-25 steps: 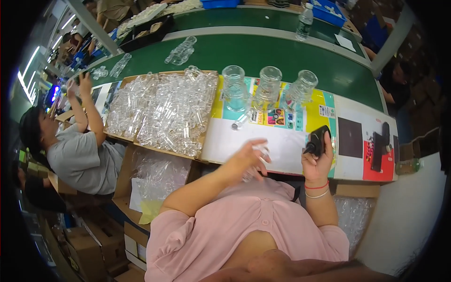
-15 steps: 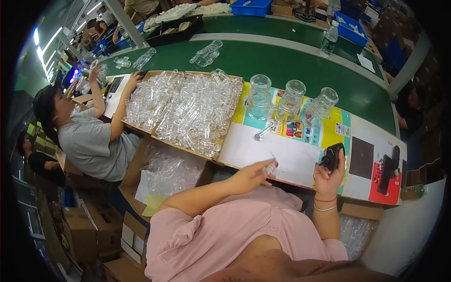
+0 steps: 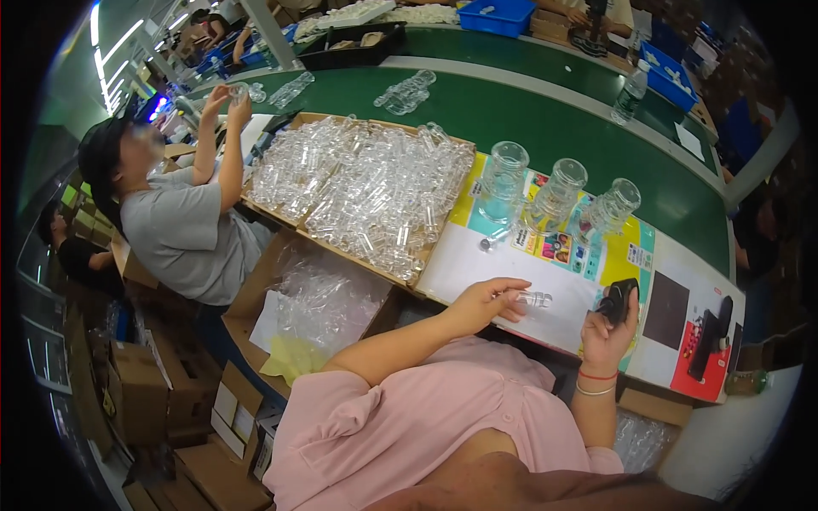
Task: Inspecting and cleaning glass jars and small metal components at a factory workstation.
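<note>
My left hand pinches a small clear tube-like piece, which lies sideways over the white paper with its free end pointing right. My right hand is wrapped round a black hand-held device and holds it upright to the right of that piece. Just beyond, another small clear piece with a dark round end lies on the sheet. Three clear jar-shaped vessels stand in a row behind it: a left one, a middle one and a right one.
To the left is a shallow cardboard tray heaped with clear pieces. A co-worker in a grey shirt handles a clear item beyond it. A water bottle stands on the green table. Dark items lie on a red sheet at right.
The view has shifted a little. The clear piece in my left hand has swung to point right, towards the black device. The co-worker's two hands have come together at a clear item.
</note>
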Available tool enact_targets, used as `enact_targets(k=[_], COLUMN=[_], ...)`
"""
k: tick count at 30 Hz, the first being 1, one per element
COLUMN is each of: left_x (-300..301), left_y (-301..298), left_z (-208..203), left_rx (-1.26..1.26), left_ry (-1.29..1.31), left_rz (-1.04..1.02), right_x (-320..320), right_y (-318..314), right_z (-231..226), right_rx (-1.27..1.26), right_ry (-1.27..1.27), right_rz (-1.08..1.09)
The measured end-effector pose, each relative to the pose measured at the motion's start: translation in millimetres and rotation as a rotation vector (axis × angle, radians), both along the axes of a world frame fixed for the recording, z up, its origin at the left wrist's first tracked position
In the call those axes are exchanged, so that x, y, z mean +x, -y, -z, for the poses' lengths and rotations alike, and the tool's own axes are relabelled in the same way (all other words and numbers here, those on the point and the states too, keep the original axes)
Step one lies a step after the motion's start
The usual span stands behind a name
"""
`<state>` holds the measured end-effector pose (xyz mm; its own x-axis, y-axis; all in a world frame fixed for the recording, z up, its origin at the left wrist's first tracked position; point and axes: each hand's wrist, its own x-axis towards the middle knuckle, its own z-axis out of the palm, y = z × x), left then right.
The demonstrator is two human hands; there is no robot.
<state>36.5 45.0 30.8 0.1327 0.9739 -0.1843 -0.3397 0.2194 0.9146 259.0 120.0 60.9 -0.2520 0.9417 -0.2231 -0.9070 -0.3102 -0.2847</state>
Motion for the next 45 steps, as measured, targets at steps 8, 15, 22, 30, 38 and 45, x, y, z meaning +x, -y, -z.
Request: enact_targets(k=[8,15,22,30,38,45], left_x=[-6,-11,6,9,12,13], left_y=[-7,3,6,13,14,15], left_z=[-49,-47,-66,-61,-64,-64], left_rx=[0.168,0.244,0.382,0.536,0.594,0.670], left_ry=[0.016,0.003,0.005,-0.226,-0.195,-0.212], left_rz=[-0.117,-0.044,-0.136,-0.279,-0.307,-0.336], right_x=[-13,-19,-37,-43,-27,-10], right_y=[2,7,11,37,47,47], right_z=[-23,-33,-55,-80,-80,-81], right_rx=[-0.026,0.048,0.015,0.702,1.009,1.344], right_ry=[0.107,0.193,0.292,0.849,1.290,1.332], right_rz=[0.027,0.047,0.321,0.427,0.427,0.395])
